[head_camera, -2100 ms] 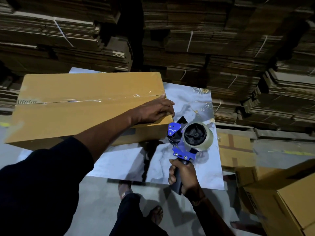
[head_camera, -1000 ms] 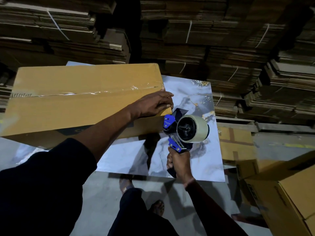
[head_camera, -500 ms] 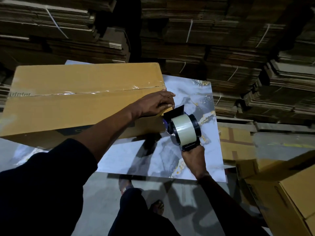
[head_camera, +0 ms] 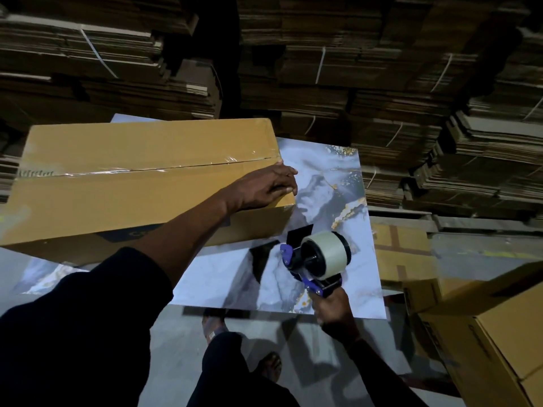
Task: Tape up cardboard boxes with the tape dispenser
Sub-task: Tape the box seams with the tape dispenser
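Cardboard box (head_camera: 141,183) lies on its side on the marble-print tabletop (head_camera: 223,277), top seam covered by a strip of clear tape (head_camera: 164,168) running left to right. Left hand (head_camera: 266,186) rests on the box's right end, fingers curled over the edge at the corner, thumb up by the seam; same spot as in all earlier frames, box unmoved.

Right hand (head_camera: 332,306) grips the handle of the blue tape dispenser (head_camera: 314,261), fingers wrapped tight round it. Dispenser is now clear of the box, held over the tabletop near its front right part, well apart from the box corner. Half a second ago it sat just beside the box's right end under the left hand; since then it has pulled back toward the person and to the right. Roll of tape (head_camera: 329,255) shows its broad side plus the black hub, tilted.

Behind: strapped stacks of flattened cartons (head_camera: 382,69). Right edge: another made-up carton (head_camera: 499,333). Person's sandalled feet (head_camera: 270,368) on the grey floor below the table edge.
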### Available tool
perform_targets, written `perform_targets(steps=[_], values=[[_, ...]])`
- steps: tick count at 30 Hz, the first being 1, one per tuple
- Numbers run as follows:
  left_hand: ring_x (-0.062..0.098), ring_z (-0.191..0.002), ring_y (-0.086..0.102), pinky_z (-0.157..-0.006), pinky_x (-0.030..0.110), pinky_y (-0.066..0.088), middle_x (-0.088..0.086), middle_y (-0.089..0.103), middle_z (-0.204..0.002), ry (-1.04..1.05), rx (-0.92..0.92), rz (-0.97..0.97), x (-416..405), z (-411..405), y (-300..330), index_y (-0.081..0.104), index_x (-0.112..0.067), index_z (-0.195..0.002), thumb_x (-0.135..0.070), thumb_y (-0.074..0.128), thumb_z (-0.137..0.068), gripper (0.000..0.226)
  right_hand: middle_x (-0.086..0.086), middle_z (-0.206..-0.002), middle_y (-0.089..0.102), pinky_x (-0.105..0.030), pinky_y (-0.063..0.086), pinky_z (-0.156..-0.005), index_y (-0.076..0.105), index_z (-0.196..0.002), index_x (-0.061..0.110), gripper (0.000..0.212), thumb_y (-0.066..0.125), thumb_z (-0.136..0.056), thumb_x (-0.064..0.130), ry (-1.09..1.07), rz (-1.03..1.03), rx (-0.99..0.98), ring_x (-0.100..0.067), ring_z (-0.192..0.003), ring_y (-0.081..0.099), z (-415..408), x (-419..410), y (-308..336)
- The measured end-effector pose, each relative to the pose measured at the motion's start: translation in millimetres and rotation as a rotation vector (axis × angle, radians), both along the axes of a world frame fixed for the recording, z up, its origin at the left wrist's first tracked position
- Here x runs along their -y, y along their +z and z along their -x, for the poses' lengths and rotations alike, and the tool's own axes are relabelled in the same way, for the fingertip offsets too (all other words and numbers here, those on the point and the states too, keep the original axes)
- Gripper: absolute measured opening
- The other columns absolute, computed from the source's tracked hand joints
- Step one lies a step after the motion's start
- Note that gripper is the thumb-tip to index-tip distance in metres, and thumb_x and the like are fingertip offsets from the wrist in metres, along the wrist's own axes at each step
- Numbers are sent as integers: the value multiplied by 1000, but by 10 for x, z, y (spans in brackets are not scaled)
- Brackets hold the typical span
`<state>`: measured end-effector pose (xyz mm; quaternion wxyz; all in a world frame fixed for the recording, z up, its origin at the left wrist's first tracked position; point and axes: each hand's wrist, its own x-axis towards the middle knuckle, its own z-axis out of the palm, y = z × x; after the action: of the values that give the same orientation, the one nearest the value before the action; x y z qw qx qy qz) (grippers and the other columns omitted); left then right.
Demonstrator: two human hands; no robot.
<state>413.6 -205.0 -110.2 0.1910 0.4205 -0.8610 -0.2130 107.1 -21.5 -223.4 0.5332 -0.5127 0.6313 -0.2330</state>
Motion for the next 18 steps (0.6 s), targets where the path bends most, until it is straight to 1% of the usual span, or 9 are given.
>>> perform_targets(steps=[1,2,4,6,8,9,11,14,18], values=[[21,-150,38,-131,36,12,12,58,-147,0,17,-9,-1,0,-12,72,-12,-121,-27,47,-110,30,-5,-52,35,-35,28,-44,45,-65,19,39,72,-93,18,-54,-71,50,-17,-43,32,-12,-22,-16],[22,-151,37,-131,41,15,11,56,-149,7,34,-21,-3,1,-29,71,-14,-122,-35,43,-111,37,-9,-54,30,-32,23,-43,43,-64,20,41,69,-96,13,-115,-140,118,-17,-41,28,-33,-24,-22],[22,-153,34,-129,44,18,9,52,-153,38,56,-38,-30,7,-35,68,-16,-127,-51,31,-110,53,-10,-57,33,-25,23,-39,47,-64,15,38,65,-97,8,-201,-256,209,-18,-37,30,-90,14,1],[23,-152,36,-130,44,17,11,54,-152,35,68,-1,-62,27,-1,65,-12,-130,-56,26,-110,62,-10,-58,36,-22,26,-38,49,-64,13,35,62,-96,7,-257,-339,266,-20,-37,33,-122,106,32],[24,-151,37,-130,42,16,14,57,-146,-1,119,59,-81,56,30,65,-9,-125,-63,27,-107,68,-9,-55,36,-24,26,-39,48,-64,12,34,59,-95,5,-292,-390,283,-20,-38,31,-145,232,63],[25,-151,37,-130,39,14,16,56,-146,-7,145,74,-85,64,38,66,-10,-123,-68,31,-104,70,-9,-53,36,-25,27,-40,47,-63,12,34,58,-94,5,-305,-415,283,-21,-38,31,-159,296,90],[28,-148,40,-130,32,8,19,54,-148,-3,173,94,-72,68,29,65,-13,-122,-73,44,-97,69,-10,-52,36,-26,29,-41,46,-62,12,34,58,-94,7,-310,-460,318,-22,-38,32,-183,433,118],[31,-141,46,-129,29,6,15,57,-137,-16,152,101,-53,67,3,65,-16,-119,-69,57,-94,59,-7,-52,34,-27,29,-40,43,-61,14,37,56,-96,11,-295,-572,404,-21,-39,31,-203,603,113],[31,-142,45,-127,23,-1,17,55,-140,0,111,80,-66,72,25,65,-15,-119,-55,67,-90,49,-2,-49,34,-25,26,-39,42,-58,15,38,55,-95,15,-293,-682,501,-17,-38,31,-231,764,57]])
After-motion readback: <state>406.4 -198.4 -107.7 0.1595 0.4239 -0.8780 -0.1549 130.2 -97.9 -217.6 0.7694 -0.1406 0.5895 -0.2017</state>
